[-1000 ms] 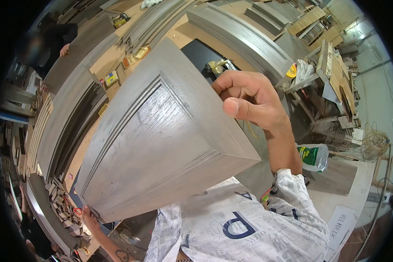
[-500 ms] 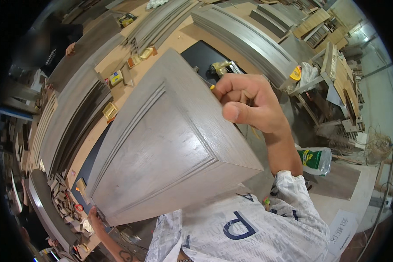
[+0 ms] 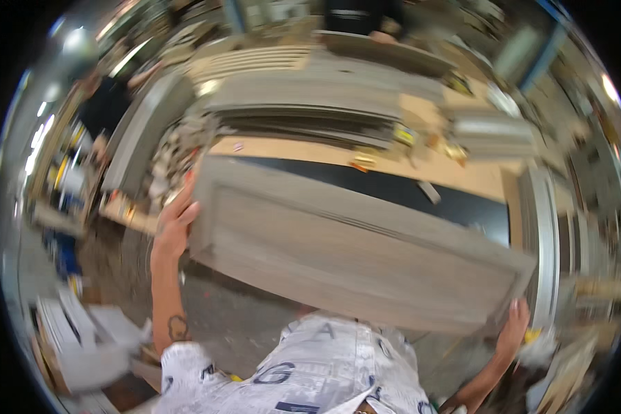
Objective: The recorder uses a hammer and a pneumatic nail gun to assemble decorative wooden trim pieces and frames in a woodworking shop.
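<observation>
At the far left of the head view, pale boards or sheets lie on the floor near the person's elbow, too blurred to identify further. Just right of them, the left hand reaches up to the left end of a long grey wooden panel, fingers spread and curled over its upper corner with the palm pressed flat to the end face; this looks like a clamping hold that keeps so long a piece from swinging. The panel itself spans the middle of the view, carried roughly level in front of the chest and sloping a little down toward the right, its broad grained face turned upward and a raised moulded border running along its length. It hangs above a black-topped workbench with a light wooden edge, where small tools lie scattered, and behind that a stack of grey panels rests flat. At the far right, the right hand cups the panel's lower right corner from beneath and outside, fingers half closed against the edge, probably taking most of the weight. So the panel lies between the two hands, gripped at opposite ends, arms spread wide.
</observation>
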`<state>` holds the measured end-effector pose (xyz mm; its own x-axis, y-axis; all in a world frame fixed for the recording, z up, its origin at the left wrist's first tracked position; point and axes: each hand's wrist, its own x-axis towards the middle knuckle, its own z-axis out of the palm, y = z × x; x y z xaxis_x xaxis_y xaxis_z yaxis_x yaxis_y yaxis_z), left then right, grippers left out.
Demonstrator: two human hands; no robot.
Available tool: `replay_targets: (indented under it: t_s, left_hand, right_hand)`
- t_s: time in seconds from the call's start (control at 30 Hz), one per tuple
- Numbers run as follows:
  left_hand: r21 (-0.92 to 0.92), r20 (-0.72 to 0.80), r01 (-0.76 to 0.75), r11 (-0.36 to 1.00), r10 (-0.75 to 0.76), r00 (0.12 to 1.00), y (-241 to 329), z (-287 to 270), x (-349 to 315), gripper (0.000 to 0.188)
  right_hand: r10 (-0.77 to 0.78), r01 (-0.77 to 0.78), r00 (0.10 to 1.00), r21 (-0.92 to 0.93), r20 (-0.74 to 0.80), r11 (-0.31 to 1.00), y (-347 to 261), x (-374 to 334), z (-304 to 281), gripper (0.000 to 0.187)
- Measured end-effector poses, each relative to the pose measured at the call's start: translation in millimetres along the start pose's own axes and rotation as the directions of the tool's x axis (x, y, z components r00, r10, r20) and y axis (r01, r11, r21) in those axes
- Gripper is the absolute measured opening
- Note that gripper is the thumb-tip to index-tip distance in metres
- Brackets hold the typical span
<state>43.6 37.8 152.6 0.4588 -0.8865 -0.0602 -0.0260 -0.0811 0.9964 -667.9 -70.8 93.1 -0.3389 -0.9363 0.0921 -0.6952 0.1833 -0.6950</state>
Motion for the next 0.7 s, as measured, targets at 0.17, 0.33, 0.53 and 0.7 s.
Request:
replay_targets:
  t_s: [0.17, 0.33, 0.53, 0.7]
  left_hand:
    - [0.130, 0.258, -0.158, 0.979, 0.121, 0.959, 78, 53, -44, 0.069]
    - [0.039, 0.238, -0.118, 0.992, 0.105, 0.966, 110, 89, -73, 0.069]
    - [0.454, 0.094, 0.007, 0.891, -0.055, 0.994, -12, 26, 12, 0.054]
    - [0.716, 0.167, 0.115, 0.689, -0.329, 0.930, -174, -84, 49, 0.036]
  right_hand:
    - [0.231, -0.269, 0.956, 0.227, 0.181, 0.936, 80, 28, 49, 0.059]
    - [0.225, -0.264, 0.962, 0.325, 0.154, 0.908, 134, 23, 79, 0.054]
    - [-0.547, 0.671, 0.738, -0.341, 0.395, 0.659, 70, 5, 18, 0.042]
    - [0.047, -0.208, 0.794, 0.198, 0.606, 0.958, -43, 24, 45, 0.059]
